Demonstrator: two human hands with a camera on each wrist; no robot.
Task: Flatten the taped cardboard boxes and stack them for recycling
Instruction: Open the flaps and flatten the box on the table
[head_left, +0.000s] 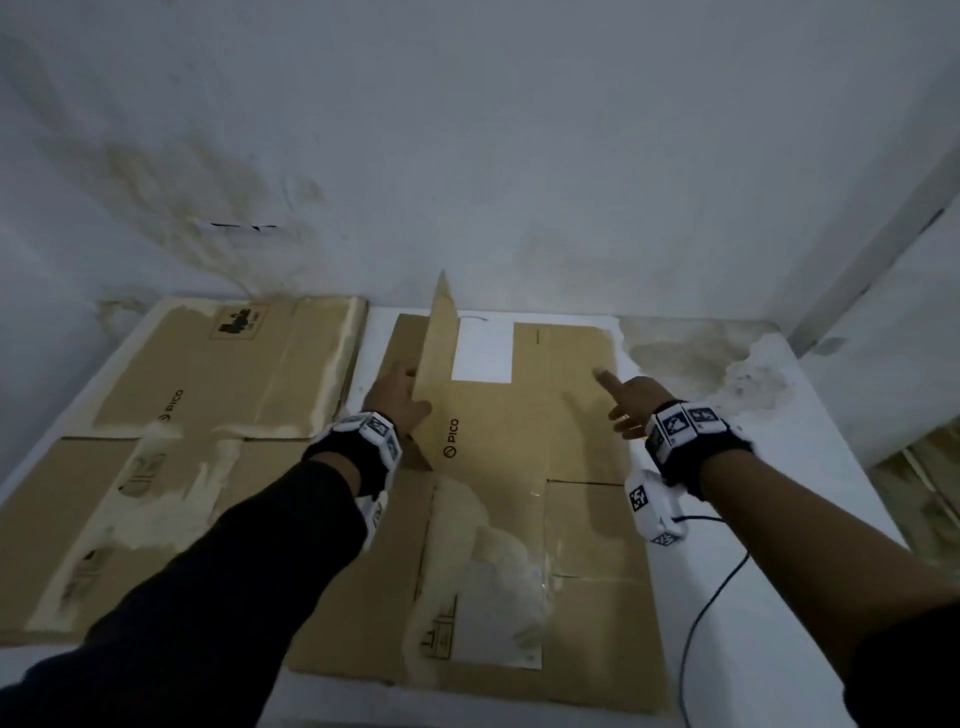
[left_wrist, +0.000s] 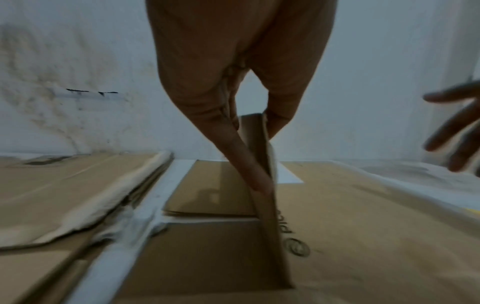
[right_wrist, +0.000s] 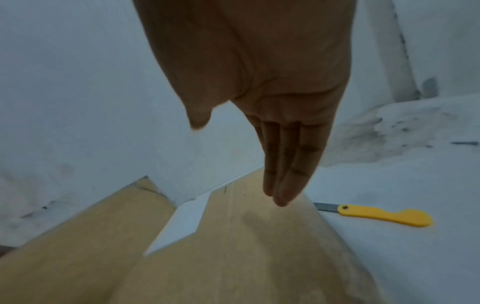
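A flattened brown cardboard box (head_left: 519, 493) printed PICO, with a white label (head_left: 482, 351), lies on the white table (head_left: 810, 519). Its left panel (head_left: 441, 358) stands up on edge. My left hand (head_left: 408, 395) pinches that raised panel between thumb and fingers (left_wrist: 249, 164), as the left wrist view shows. Over the box's right side my right hand (head_left: 623, 402) hovers open, its straight fingers (right_wrist: 285, 164) held together above the cardboard (right_wrist: 233, 257). To the left lies a stack of flattened boxes (head_left: 208, 374) with torn tape strips.
A yellow-handled utility knife (right_wrist: 384, 216) with its blade out lies on the table just right of the box. A black cable (head_left: 711, 597) runs across the table's right front. A stained white wall (head_left: 467, 156) rises right behind the table.
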